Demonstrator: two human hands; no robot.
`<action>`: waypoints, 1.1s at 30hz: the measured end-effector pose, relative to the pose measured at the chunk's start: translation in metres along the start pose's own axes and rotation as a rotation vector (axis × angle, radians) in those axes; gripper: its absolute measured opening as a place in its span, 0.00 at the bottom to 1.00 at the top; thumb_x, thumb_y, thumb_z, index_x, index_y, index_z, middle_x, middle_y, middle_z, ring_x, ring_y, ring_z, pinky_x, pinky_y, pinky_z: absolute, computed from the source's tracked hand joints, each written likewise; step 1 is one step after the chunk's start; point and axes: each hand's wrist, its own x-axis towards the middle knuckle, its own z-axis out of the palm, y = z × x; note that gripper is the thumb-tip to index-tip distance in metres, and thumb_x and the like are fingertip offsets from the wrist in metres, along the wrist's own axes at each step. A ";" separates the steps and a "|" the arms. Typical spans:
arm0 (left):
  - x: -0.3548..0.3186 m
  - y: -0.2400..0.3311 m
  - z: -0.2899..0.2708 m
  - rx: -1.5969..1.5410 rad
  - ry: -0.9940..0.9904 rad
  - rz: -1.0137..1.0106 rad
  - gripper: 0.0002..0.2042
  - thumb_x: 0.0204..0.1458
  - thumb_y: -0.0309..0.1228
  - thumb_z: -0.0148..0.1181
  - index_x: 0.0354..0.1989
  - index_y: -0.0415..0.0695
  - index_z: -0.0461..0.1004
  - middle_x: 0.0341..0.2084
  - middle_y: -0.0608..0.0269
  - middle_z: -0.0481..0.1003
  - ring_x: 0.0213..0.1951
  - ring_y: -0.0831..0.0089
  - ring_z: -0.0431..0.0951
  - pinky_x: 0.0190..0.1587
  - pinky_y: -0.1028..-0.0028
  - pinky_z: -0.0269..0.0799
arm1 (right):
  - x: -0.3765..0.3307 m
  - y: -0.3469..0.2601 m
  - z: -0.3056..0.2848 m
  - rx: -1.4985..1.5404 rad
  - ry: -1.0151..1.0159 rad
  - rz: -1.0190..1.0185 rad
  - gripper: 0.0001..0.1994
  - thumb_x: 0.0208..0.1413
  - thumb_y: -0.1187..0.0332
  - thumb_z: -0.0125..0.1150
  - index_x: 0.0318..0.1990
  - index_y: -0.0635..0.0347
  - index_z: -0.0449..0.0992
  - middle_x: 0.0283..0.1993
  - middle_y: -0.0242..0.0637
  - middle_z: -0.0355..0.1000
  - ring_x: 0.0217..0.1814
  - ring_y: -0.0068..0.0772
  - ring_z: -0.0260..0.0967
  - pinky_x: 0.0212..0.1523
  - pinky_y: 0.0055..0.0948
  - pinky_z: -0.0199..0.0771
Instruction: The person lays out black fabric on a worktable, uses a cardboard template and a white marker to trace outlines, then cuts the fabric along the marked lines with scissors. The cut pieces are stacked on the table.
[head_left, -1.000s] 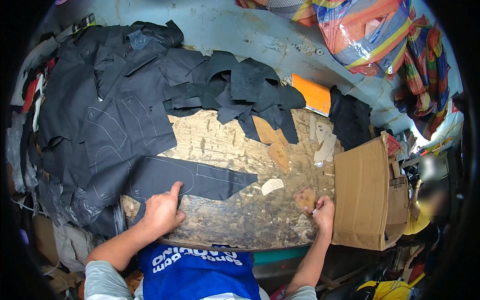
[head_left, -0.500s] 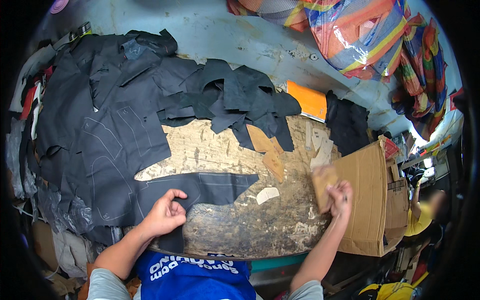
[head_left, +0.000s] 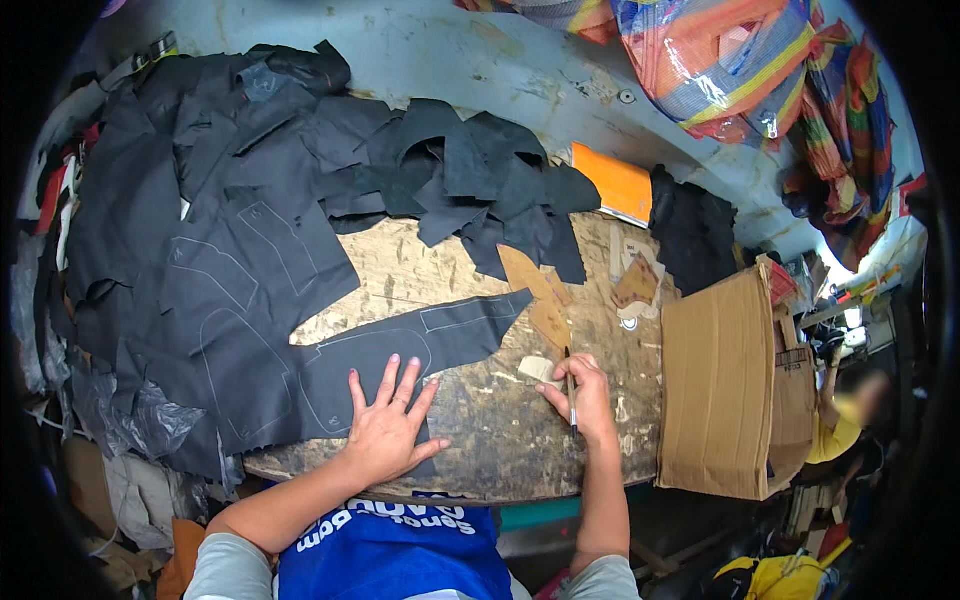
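We saw the left hand point(head_left: 385, 425) lying flat, fingers spread wide and gripping nothing, pressed on the near end of a long strip of thin black leather-like sheet marked with pale outlines point(head_left: 400, 355). That strip ran from the lower centre of the frame up toward the middle, across a worn, scarred wooden worktable point(head_left: 500, 440).

The right hand point(head_left: 585, 395), right of centre, had its fingers curled about a slim dark pen point(head_left: 570, 390), its tip pointing down the frame, while the fingertips touched a small pale cardboard pattern piece point(head_left: 538, 370) lying on the wood just beside the strip's edge.

We judged the sheet light, limp and apt to slide or wrinkle, so it was best held by flat pressure near the marked outline, not pinched. The pattern piece looked stiff and thin, easiest taken by its edge.

A heap of black cut pieces point(head_left: 300, 180) filled the upper left; a brown cardboard box point(head_left: 720, 390) stood at the right.
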 end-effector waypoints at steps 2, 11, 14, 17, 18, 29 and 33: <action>-0.002 -0.003 0.003 0.081 -0.073 0.044 0.33 0.50 0.55 0.53 0.63 0.53 0.60 0.67 0.53 0.49 0.69 0.52 0.41 0.57 0.27 0.32 | -0.005 -0.003 0.002 0.020 0.061 -0.021 0.13 0.34 0.74 0.72 0.28 0.63 0.72 0.29 0.42 0.72 0.39 0.46 0.70 0.40 0.39 0.69; -0.048 -0.040 -0.041 0.069 -0.289 0.194 0.24 0.54 0.45 0.52 0.62 0.62 0.63 0.67 0.68 0.54 0.69 0.56 0.47 0.57 0.27 0.33 | -0.010 -0.011 0.007 -0.166 0.261 -0.211 0.07 0.43 0.78 0.65 0.32 0.64 0.75 0.31 0.43 0.74 0.34 0.39 0.73 0.37 0.31 0.72; -0.056 -0.039 -0.058 0.071 -0.376 0.170 0.23 0.54 0.46 0.53 0.59 0.59 0.66 0.66 0.64 0.55 0.68 0.54 0.49 0.59 0.30 0.37 | 0.002 -0.027 0.011 0.299 0.211 -0.085 0.05 0.47 0.80 0.60 0.33 0.64 0.75 0.33 0.43 0.75 0.36 0.38 0.74 0.37 0.30 0.73; -0.051 -0.030 -0.066 0.050 -0.354 0.181 0.22 0.52 0.46 0.56 0.55 0.54 0.71 0.61 0.57 0.61 0.64 0.53 0.56 0.59 0.39 0.45 | 0.030 -0.044 0.031 0.455 -0.093 -0.209 0.06 0.48 0.80 0.60 0.35 0.63 0.76 0.35 0.40 0.76 0.36 0.34 0.75 0.35 0.28 0.73; -0.046 -0.026 -0.064 0.028 -0.315 0.189 0.21 0.51 0.44 0.58 0.53 0.52 0.72 0.59 0.56 0.63 0.62 0.54 0.60 0.58 0.42 0.49 | 0.041 -0.048 0.040 0.382 -0.089 -0.222 0.06 0.47 0.79 0.63 0.35 0.63 0.76 0.34 0.38 0.75 0.33 0.29 0.72 0.34 0.26 0.71; 0.055 -0.011 -0.006 0.021 0.236 0.070 0.16 0.47 0.39 0.61 0.46 0.55 0.77 0.35 0.60 0.67 0.42 0.64 0.65 0.43 0.63 0.57 | 0.067 -0.030 0.074 0.502 0.121 0.009 0.19 0.33 0.73 0.78 0.34 0.65 0.75 0.27 0.28 0.68 0.26 0.13 0.59 0.26 0.18 0.65; 0.052 -0.008 -0.002 0.014 0.219 0.049 0.19 0.47 0.39 0.62 0.49 0.54 0.74 0.38 0.59 0.67 0.43 0.64 0.66 0.45 0.60 0.57 | 0.071 -0.025 0.079 0.424 0.195 -0.054 0.21 0.31 0.71 0.79 0.34 0.65 0.75 0.28 0.28 0.68 0.26 0.14 0.60 0.26 0.18 0.65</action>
